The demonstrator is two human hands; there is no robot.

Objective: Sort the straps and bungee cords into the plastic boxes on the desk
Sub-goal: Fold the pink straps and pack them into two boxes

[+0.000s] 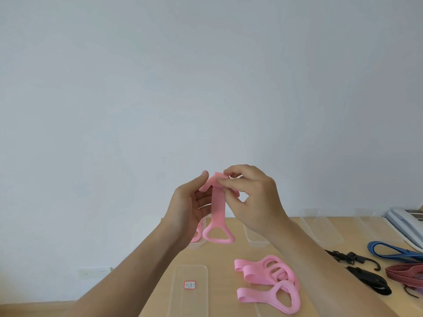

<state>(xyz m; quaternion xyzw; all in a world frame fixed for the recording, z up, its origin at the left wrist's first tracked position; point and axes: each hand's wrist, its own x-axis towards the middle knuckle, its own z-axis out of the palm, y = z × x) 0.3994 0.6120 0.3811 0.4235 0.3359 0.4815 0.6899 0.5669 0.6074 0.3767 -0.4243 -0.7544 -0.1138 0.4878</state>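
Now the right hand (254,197) pinches the folded top of a pink strap (217,213) above the desk (219,255), the left hand (188,204) gripping beside it, loop hanging down.

Your raised strap (217,209) is plain pink, same as the strap pile (267,282) on your tan desk (229,255). On your right: blue cord (407,256), dark red cords (402,273), black strap (368,282). Nearest box (191,300) is clear, its label (189,285) white w/ red border. Phone (402,223) is off-white.
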